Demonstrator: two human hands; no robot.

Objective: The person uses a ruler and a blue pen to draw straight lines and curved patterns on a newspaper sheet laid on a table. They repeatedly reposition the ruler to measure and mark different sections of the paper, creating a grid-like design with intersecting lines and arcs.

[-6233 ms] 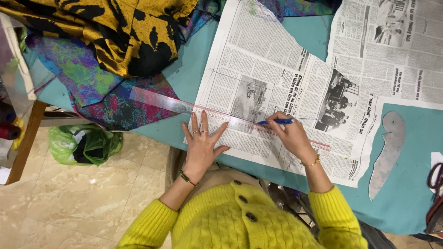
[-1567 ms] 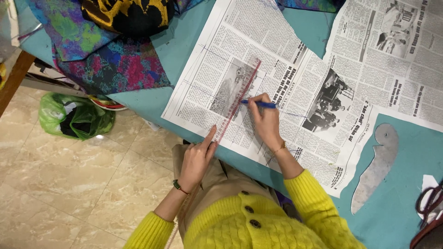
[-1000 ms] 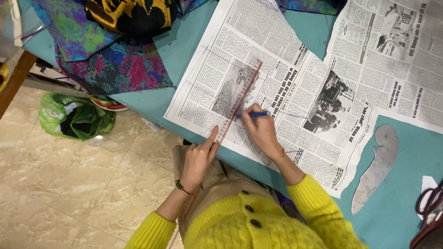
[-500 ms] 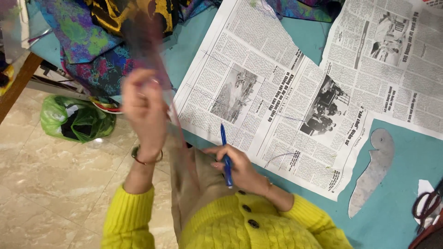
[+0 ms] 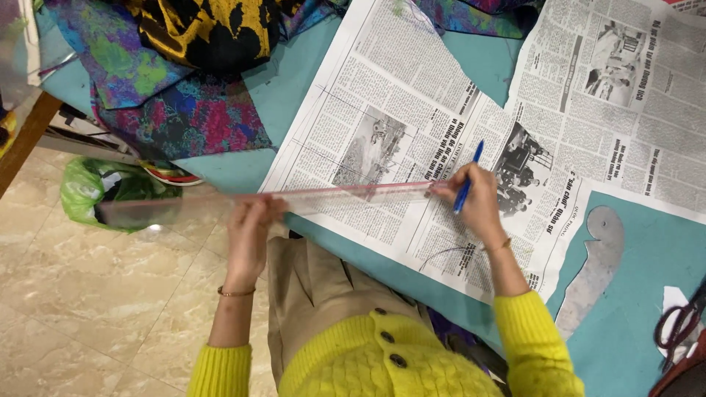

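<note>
A person in a bright yellow knitted cardigan leans over a table [image 5: 632, 345] covered in teal cloth, on which a large sheet of printed newspaper [image 5: 412, 140] lies spread. The left hand [image 5: 248, 234] is closed around a long, clear plastic ruler with a red edge [image 5: 294, 200], holding it roughly crosswise so that one end juts out past the table edge over the tiled floor and the other end reaches onto the paper. The right hand [image 5: 474, 202] grips a blue ballpoint pen [image 5: 466, 179] and also touches the ruler's far end with its fingers, steadying it on the sheet.

Judging by what lies on the paper, the marking is partly done: thin ruled lines show near the sheet's upper left, and a curved pen line sits near its lower edge. The ruler looks only half settled, and no line is drawn along it yet. The pen tip is not on the paper. A grey curved template [image 5: 592, 272] lies to the right, and red-handled scissors [image 5: 680, 323] lie at the table's far right; the sheet shows no fresh cut.
</note>
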